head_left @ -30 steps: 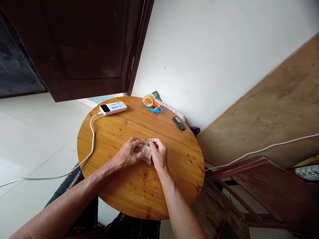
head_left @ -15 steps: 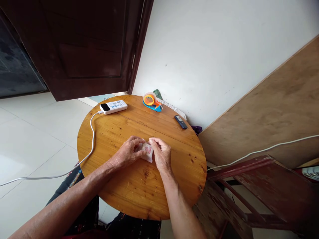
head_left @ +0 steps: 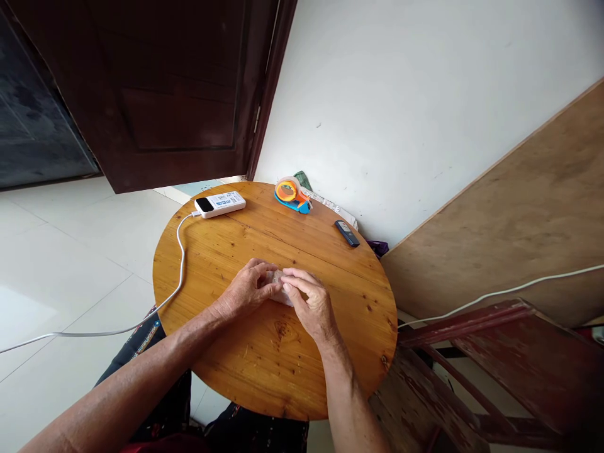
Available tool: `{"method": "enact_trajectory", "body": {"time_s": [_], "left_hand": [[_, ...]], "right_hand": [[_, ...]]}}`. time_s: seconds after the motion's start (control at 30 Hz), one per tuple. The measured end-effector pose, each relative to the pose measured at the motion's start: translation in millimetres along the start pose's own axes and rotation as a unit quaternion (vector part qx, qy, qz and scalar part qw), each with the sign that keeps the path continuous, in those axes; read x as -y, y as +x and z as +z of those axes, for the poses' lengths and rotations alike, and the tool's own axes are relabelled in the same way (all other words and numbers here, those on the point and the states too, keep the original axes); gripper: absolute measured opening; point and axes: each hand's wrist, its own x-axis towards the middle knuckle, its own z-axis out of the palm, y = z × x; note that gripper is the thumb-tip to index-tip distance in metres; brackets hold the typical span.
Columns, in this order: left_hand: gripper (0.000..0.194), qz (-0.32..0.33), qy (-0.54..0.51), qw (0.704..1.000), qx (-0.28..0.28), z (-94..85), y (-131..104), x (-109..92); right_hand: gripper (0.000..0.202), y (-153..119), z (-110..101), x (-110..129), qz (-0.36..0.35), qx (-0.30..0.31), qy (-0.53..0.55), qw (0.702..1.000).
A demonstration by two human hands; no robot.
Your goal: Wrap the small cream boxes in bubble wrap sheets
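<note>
Between my hands, on the round wooden table (head_left: 226, 251), lies a small whitish packet (head_left: 282, 297) that looks like thin film or paper. My left hand (head_left: 246, 286) grips its left side, thumb near the front and fingers curled at the back. Bent over the right part is my right hand (head_left: 312, 306), its thumb and fingertips pinching the packet near the upper middle. Fingers cover much of it, and the red print on its face is now hidden.
A white power bank (head_left: 221, 204) with a white cable (head_left: 182, 251) stands at the back left. An orange and blue tape dispenser (head_left: 292, 195) sits at the far edge, and a dark remote-like device (head_left: 346, 233) lies right of it. A reddish wooden chair (head_left: 472, 352) stands at the right.
My right hand has come leftward over the packet, its fingers now covering the red print. My left hand keeps its place on the packet. The whole view has shifted slightly.
</note>
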Motion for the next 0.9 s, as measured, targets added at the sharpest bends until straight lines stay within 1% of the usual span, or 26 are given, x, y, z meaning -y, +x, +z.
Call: {"method": "enact_trajectory", "body": {"time_s": [0.13, 0.23, 0.33, 0.4, 0.47, 0.57, 0.67, 0.8, 0.87, 0.9], "left_hand": [[0.044, 0.018, 0.032, 0.999, -0.002, 0.4, -3.9, -4.5], [0.031, 0.047, 0.061, 0.997, 0.016, 0.2, -6.4, -7.9], [0.026, 0.068, 0.076, 0.994, 0.022, -0.5, -6.8, -9.1], [0.024, 0.064, 0.082, 0.994, 0.019, -0.7, -6.2, -8.2], [0.023, 0.058, 0.082, 0.995, 0.017, -0.4, -5.6, -6.7], [0.023, 0.058, 0.076, 0.995, 0.015, 0.4, -5.2, -5.3], [0.023, 0.047, 0.073, 0.996, 0.008, 0.7, -5.5, -6.1], [0.024, 0.033, 0.070, 0.997, 0.012, -0.3, -6.4, -9.2], [0.024, 0.033, 0.070, 0.997, 0.014, -1.1, -6.8, -10.4], [0.023, 0.034, 0.070, 0.997, 0.014, -1.5, -6.9, -10.8]], "right_hand": [[0.021, -0.5, -6.6, 3.1, -0.005, 0.015, -0.008, 1.000], [0.018, -1.1, -10.0, 4.0, 0.003, 0.013, 0.003, 1.000], [0.020, -1.2, -13.5, 3.0, 0.033, -0.016, 0.034, 0.999], [0.020, -1.0, -15.0, 0.9, 0.049, -0.049, 0.052, 0.996], [0.018, -1.0, -14.9, -1.4, 0.048, -0.063, 0.055, 0.995], [0.017, -1.9, -11.6, -2.4, 0.027, -0.034, 0.032, 0.999], [0.019, -2.5, -8.1, 1.5, -0.021, -0.008, -0.027, 0.999], [0.022, -0.8, -6.5, 11.1, -0.106, 0.015, -0.129, 0.986], [0.022, 0.4, -6.5, 13.8, -0.123, 0.024, -0.152, 0.980], [0.022, 0.6, -6.6, 13.9, -0.121, 0.022, -0.145, 0.982]]}}
